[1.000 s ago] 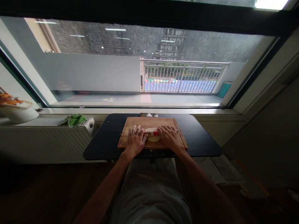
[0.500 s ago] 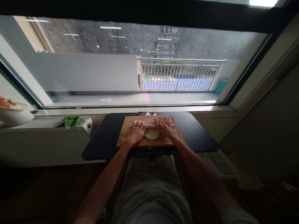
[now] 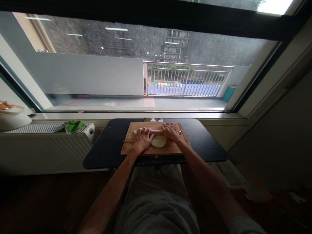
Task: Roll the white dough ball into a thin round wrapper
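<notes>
A rolling pin (image 3: 156, 132) lies crosswise near the far edge of a round flattened piece of dough (image 3: 159, 142). My left hand (image 3: 142, 139) is closed over the pin's left end, its fingers dusted white and its thumb close to the dough's left edge. Over the right end, my right hand (image 3: 171, 132) grips the pin with its fingers bent forward. Both palms hide much of the pin. Pin and dough rest on a wooden cutting board (image 3: 129, 145).
The board stands on a dark table (image 3: 104, 144) with rounded corners, below a wide window. To the left, a green cloth (image 3: 75, 125) and a white container (image 3: 14, 118) sit on a radiator (image 3: 48, 148). White-smeared material (image 3: 156, 120) lies behind the board.
The camera view has shifted slightly. Both hands stay on the rolling pin, which shows more red between them now. The dough looks about the same.
</notes>
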`<move>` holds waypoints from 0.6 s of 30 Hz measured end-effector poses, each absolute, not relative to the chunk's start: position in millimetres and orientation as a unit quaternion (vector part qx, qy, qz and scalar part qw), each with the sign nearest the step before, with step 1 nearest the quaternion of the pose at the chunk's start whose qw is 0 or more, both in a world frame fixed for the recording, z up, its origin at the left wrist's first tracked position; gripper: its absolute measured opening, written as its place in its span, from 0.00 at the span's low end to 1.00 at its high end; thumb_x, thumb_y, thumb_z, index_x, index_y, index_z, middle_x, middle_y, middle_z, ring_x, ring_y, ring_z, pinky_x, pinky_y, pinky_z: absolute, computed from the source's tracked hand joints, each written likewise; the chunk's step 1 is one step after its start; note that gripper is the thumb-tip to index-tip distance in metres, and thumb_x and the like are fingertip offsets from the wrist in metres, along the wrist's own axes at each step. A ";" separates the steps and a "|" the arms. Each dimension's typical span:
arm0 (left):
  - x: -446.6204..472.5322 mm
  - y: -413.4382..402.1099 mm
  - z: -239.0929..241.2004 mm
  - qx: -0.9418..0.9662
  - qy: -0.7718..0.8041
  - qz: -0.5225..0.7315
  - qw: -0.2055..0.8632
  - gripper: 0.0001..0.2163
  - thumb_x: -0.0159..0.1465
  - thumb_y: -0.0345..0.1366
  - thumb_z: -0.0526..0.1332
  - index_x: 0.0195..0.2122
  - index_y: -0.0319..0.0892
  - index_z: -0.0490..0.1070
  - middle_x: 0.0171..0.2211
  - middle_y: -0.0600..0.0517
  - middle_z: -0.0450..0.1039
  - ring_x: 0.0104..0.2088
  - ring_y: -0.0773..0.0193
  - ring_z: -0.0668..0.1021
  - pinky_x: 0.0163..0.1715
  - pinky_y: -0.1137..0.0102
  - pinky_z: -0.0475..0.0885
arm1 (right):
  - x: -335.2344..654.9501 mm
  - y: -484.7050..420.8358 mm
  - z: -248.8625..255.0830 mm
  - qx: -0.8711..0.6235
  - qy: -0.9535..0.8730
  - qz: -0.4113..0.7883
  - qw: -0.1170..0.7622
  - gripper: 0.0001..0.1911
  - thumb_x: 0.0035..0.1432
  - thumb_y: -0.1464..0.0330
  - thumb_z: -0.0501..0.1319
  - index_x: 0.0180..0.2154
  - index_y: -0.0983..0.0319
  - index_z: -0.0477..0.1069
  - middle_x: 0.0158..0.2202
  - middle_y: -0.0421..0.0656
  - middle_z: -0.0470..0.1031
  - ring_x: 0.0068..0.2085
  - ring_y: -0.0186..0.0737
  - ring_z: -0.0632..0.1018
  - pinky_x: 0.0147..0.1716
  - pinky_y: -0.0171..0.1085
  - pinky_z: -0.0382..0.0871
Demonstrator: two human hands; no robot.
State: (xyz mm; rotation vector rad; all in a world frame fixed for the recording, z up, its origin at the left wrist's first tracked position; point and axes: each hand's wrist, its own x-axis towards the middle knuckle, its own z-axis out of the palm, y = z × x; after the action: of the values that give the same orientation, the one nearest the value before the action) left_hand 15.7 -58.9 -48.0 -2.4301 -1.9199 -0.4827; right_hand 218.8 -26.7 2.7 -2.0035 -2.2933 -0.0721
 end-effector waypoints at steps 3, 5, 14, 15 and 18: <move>16.9 -64.6 -45.8 -0.774 -0.611 -0.167 0.006 0.24 0.80 0.51 0.52 0.71 0.48 0.69 0.70 0.39 0.71 0.71 0.39 0.67 0.72 0.34 0.56 | 221.6 -33.1 -3.4 -0.654 -0.753 -0.026 0.070 0.28 0.78 0.64 0.48 0.71 0.55 0.72 0.72 0.49 0.75 0.71 0.56 0.73 0.72 0.53 0.63; 18.3 -67.4 -42.3 -0.773 -0.608 -0.183 0.013 0.23 0.80 0.50 0.52 0.69 0.47 0.71 0.68 0.39 0.73 0.70 0.39 0.69 0.71 0.32 0.55 | 224.3 -35.8 -5.7 -0.652 -0.754 -0.026 0.076 0.29 0.79 0.63 0.47 0.73 0.55 0.71 0.73 0.48 0.73 0.72 0.54 0.72 0.72 0.52 0.64; 16.9 -43.1 -18.5 -0.782 -0.598 -0.175 0.025 0.20 0.78 0.40 0.50 0.47 0.40 0.83 0.52 0.37 0.84 0.54 0.46 0.83 0.66 0.50 0.68 | 233.3 -28.8 -9.8 -0.604 -0.792 -0.054 0.069 0.31 0.79 0.63 0.46 0.77 0.60 0.63 0.74 0.52 0.71 0.72 0.59 0.70 0.72 0.59 0.62; 15.6 -36.7 -15.3 -0.785 -0.598 -0.161 0.018 0.20 0.78 0.41 0.50 0.49 0.39 0.83 0.53 0.36 0.84 0.55 0.45 0.82 0.64 0.50 0.70 | 234.3 -26.7 -11.1 -0.598 -0.797 -0.054 0.073 0.32 0.79 0.63 0.45 0.77 0.61 0.62 0.74 0.53 0.70 0.71 0.60 0.70 0.71 0.60 0.62; 12.6 -16.3 -5.9 -0.811 -0.573 -0.119 0.012 0.19 0.76 0.39 0.52 0.57 0.39 0.80 0.61 0.37 0.80 0.62 0.44 0.78 0.66 0.49 0.69 | 239.0 -20.7 -15.4 -0.573 -0.816 -0.049 0.067 0.32 0.79 0.64 0.46 0.78 0.62 0.61 0.75 0.55 0.68 0.72 0.60 0.68 0.71 0.61 0.62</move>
State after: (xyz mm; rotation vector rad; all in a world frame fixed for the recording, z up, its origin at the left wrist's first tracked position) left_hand 12.6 -16.3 -5.9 -2.5283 -1.7844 -0.3700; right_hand 239.0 -20.7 -15.4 -1.7255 -2.4577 -0.1487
